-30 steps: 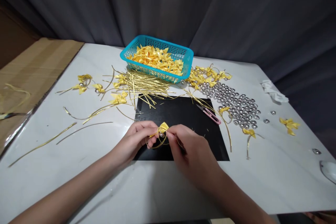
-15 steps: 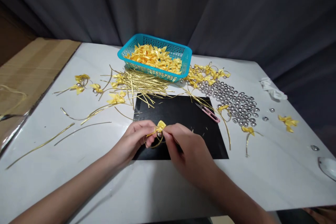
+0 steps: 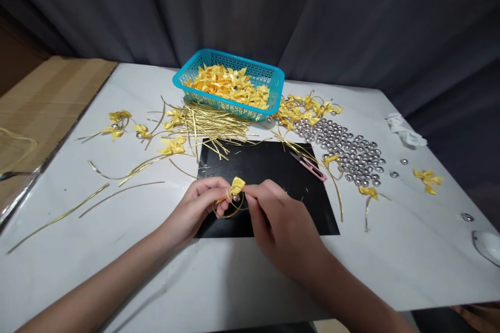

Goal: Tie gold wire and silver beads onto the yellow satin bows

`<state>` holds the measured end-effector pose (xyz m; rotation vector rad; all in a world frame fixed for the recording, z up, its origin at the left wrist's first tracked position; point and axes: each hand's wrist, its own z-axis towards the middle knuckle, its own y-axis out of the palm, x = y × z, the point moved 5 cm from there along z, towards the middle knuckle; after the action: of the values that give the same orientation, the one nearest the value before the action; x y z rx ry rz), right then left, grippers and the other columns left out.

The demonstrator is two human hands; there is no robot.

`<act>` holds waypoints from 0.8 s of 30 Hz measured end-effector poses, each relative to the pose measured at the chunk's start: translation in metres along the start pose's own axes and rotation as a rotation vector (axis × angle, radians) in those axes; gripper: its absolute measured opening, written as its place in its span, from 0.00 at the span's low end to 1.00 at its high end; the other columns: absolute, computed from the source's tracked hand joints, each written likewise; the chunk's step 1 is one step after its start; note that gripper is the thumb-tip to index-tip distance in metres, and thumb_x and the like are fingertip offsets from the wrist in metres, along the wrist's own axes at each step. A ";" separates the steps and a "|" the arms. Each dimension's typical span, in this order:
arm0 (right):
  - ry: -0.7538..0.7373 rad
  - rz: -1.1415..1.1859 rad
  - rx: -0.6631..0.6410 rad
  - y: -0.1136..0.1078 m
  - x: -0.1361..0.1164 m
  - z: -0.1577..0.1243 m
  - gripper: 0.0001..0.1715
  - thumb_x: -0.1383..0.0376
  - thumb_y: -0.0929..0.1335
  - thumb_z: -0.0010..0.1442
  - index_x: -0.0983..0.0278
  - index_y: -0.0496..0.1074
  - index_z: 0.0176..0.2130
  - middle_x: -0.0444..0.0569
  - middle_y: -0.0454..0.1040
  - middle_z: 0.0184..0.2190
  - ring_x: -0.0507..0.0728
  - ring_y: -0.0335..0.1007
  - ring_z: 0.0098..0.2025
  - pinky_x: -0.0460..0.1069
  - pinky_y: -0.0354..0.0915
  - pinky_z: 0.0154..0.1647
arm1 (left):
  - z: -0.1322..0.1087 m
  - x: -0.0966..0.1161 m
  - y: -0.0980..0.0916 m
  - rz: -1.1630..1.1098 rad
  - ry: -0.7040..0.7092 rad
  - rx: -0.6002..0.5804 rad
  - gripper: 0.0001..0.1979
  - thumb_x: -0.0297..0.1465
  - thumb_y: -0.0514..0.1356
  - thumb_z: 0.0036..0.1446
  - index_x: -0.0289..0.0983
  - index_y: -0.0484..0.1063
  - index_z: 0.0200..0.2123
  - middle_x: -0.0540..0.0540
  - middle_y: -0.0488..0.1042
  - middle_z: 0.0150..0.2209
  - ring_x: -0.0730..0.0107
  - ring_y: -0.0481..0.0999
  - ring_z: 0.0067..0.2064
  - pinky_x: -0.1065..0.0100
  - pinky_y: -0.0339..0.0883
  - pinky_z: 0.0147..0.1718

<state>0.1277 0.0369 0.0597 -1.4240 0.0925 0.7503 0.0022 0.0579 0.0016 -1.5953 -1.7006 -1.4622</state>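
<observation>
Above the black mat (image 3: 253, 166), my left hand (image 3: 199, 205) pinches a yellow ribbon bow (image 3: 238, 184) from its left side. A small silver bell (image 3: 236, 197) hangs at the bow's underside, and a thin gold cord (image 3: 228, 215) loops below it. My right hand (image 3: 283, 218) is closed at the bow's right edge, thumb and forefinger pressed together on what looks like the gold cord; the fingers hide most of the pinched part. Pink-handled thread snips (image 3: 310, 166) lie on the mat's right side.
Behind the mat stands a blue basket (image 3: 230, 104) of yellow bows, with a heap of gold cords (image 3: 213, 124) before it. Silver bells (image 3: 351, 156) are piled to the right, beside finished-looking bows with cords (image 3: 304, 109). Loose cords (image 3: 58, 218) lie at left; a white crumpled piece (image 3: 406, 130) lies far right.
The right thumb and forefinger have shifted slightly at the bow, and the bow has tilted a little. Both hands keep their places; the whole view has moved slightly.
</observation>
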 end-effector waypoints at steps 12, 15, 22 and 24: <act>0.025 0.130 0.103 0.000 0.001 0.001 0.12 0.71 0.59 0.61 0.64 0.69 0.34 0.45 0.70 0.27 0.50 0.67 0.26 0.44 0.59 0.27 | 0.002 -0.001 0.000 -0.037 -0.003 -0.015 0.10 0.32 0.62 0.48 0.34 0.71 0.19 0.54 0.65 0.16 0.81 0.59 0.20 0.78 0.54 0.21; 0.008 0.128 0.124 0.001 0.001 0.000 0.12 0.71 0.58 0.62 0.64 0.69 0.34 0.45 0.71 0.28 0.51 0.67 0.27 0.44 0.59 0.27 | 0.002 -0.001 0.000 -0.044 0.000 -0.016 0.10 0.32 0.63 0.48 0.33 0.71 0.20 0.54 0.65 0.16 0.82 0.60 0.20 0.78 0.54 0.21; -0.047 -0.029 0.076 0.002 -0.001 -0.001 0.14 0.70 0.57 0.62 0.65 0.69 0.36 0.47 0.70 0.26 0.52 0.66 0.23 0.45 0.53 0.22 | 0.003 -0.002 -0.001 -0.020 0.009 -0.017 0.10 0.32 0.63 0.48 0.33 0.71 0.20 0.53 0.65 0.16 0.81 0.60 0.20 0.78 0.53 0.20; -0.067 -0.089 0.031 0.001 -0.001 0.000 0.14 0.70 0.57 0.61 0.64 0.70 0.37 0.46 0.70 0.26 0.52 0.67 0.22 0.46 0.51 0.20 | 0.002 -0.001 -0.001 -0.007 0.016 -0.021 0.10 0.32 0.62 0.48 0.33 0.71 0.20 0.54 0.65 0.16 0.81 0.60 0.20 0.78 0.53 0.20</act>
<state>0.1265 0.0366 0.0595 -1.3636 -0.0111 0.7188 0.0024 0.0595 -0.0008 -1.5854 -1.6892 -1.4971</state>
